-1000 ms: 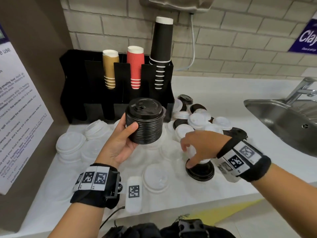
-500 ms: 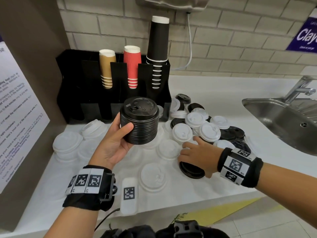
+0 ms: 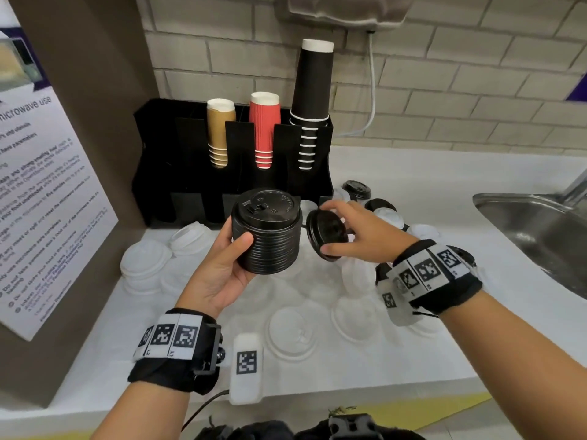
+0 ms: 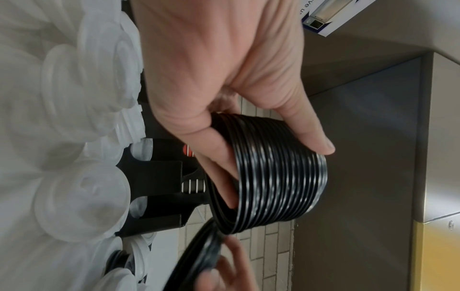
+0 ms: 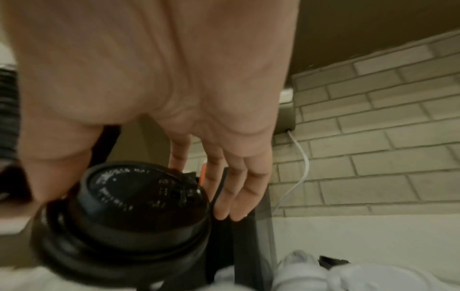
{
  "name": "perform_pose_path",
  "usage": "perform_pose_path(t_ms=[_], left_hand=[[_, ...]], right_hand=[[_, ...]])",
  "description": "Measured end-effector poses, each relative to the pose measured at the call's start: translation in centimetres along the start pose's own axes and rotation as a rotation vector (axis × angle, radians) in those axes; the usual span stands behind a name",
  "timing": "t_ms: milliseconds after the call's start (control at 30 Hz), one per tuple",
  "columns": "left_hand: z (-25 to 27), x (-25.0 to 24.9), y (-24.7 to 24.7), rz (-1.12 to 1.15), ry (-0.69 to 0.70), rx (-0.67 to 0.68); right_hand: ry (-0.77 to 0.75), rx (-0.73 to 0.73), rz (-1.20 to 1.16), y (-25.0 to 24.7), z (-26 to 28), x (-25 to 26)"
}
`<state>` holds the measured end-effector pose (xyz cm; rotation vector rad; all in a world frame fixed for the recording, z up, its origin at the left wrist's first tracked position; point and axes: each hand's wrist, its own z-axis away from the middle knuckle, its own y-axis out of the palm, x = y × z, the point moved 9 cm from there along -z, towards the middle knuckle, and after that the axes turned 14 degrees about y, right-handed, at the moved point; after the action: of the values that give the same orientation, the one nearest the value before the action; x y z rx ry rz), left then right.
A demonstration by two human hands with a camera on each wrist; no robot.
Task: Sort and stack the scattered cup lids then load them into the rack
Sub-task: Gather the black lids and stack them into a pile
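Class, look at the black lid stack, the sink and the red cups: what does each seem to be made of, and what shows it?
Black lid stack: likely thin moulded plastic, semi-gloss; rims catch bright highlights, raised lettering on top.
Sink: apparently stainless steel, brushed; grey metallic sheen.
Red cups: probably paper, matte; vertical ribbing, white rolled rims.

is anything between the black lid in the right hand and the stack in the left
Nothing visible. The right hand holds the loose black lid tilted on edge just beside the black lid stack gripped by the left hand, only open air between.
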<state>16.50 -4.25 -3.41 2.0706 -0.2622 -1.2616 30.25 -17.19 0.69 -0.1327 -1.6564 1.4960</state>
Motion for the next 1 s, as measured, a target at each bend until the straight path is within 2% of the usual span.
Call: perform_pose_path(t_ms=[100, 167, 233, 400, 733, 1000], left_hand=[[-0.1, 0.3, 0.2, 0.001, -0.010, -0.023], [-0.2, 0.4, 0.2, -0.008, -0.012, -0.042], [-0.3, 0.6, 0.3, -0.021, -0.010, -0.060], [-0.5, 1.2, 0.8, -0.043, -0.002, -0.088], [-0.5, 2.2, 1.3, -0.131, -0.017, -0.038], [-0.8, 2.2, 1.0, -0.094, 0.016, -0.075]], right_hand=[[0.014, -0.136, -0.280, -2.3, -0.1, 0.5], [-0.028, -0.152, -0.513, -2.9, 0.5, 1.6], [-0.102, -0.161, -0.609, -3.0, 1.3, 3.2], [-0.243, -0.240, -0.483, -2.5, 2.5, 5.9], [-0.271, -0.179, -0.253, -2.1, 1.7, 7.2], [-0.298, -0.158, -0.233, -2.1, 1.2, 7.3]])
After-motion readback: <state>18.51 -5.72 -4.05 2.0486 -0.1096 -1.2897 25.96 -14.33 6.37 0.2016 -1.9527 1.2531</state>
